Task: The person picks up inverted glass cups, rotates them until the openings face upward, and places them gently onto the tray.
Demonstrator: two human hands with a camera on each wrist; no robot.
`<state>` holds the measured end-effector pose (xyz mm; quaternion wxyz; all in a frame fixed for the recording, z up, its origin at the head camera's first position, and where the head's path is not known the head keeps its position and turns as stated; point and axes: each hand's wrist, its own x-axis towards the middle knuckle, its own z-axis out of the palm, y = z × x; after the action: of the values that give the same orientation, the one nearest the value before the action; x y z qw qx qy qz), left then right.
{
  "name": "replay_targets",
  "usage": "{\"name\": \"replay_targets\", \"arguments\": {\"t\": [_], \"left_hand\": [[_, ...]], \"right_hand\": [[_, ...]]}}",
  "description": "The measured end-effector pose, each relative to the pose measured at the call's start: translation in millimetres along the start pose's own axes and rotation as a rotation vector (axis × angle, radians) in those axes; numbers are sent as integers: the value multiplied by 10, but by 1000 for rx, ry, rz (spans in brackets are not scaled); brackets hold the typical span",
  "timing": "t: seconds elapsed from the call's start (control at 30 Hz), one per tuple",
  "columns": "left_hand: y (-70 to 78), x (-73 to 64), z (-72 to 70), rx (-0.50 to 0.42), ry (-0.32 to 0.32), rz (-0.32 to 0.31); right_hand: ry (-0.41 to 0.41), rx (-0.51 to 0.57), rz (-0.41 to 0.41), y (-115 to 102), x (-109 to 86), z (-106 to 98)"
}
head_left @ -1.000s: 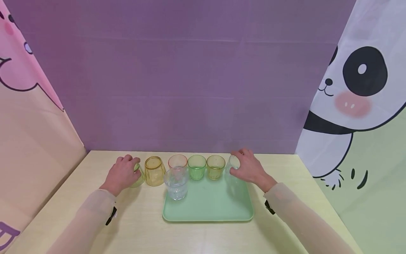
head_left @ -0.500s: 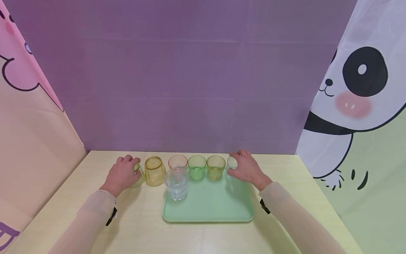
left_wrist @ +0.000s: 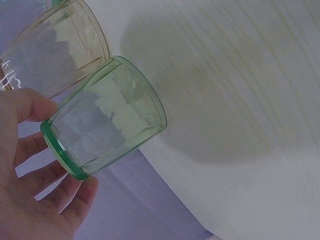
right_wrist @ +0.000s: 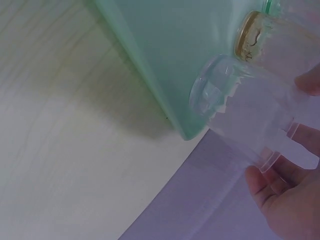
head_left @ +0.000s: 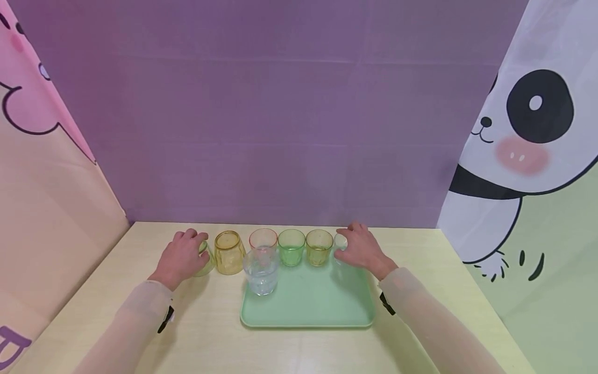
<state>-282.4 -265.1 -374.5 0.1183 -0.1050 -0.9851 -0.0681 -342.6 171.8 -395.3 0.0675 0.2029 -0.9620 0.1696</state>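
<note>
At the left of the row, my left hand (head_left: 182,257) grips a light green glass (left_wrist: 107,120) by its thick base, thumb on one side and fingers on the other. That glass is upside down, its rim toward the table. My right hand (head_left: 362,249) holds a clear glass (right_wrist: 245,110) around its upper rim. It stands upright at the far right corner of the green tray (head_left: 308,306), close beside a yellow glass (head_left: 320,252). In the head view, the right hand covers much of the clear glass.
An upside-down amber glass (head_left: 229,254) stands on the table (head_left: 201,332) next to the left hand. On the tray, a green glass (head_left: 291,252) and a pink-rimmed glass (head_left: 263,238) continue the back row. Another clear glass (head_left: 261,275) overlaps the pink-rimmed one in front.
My right hand has shifted slightly left with the clear glass, closer to the yellow glass. The left hand has stayed in place on the light green glass.
</note>
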Motion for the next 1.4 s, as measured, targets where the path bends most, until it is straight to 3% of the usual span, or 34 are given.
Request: {"name": "replay_targets", "arguments": {"t": [0.47,0.9,1.4], "left_hand": [[-53,1,57,-42,19,-22],[-70,-7,76,-58,-7,-40],[-59,23,56,-62,-30,-57]], "right_hand": [[-9,12,12,-15,-3,11],[-23,54,37,-12,-4,12],[-4,12,2,-21,-50,-33]]}}
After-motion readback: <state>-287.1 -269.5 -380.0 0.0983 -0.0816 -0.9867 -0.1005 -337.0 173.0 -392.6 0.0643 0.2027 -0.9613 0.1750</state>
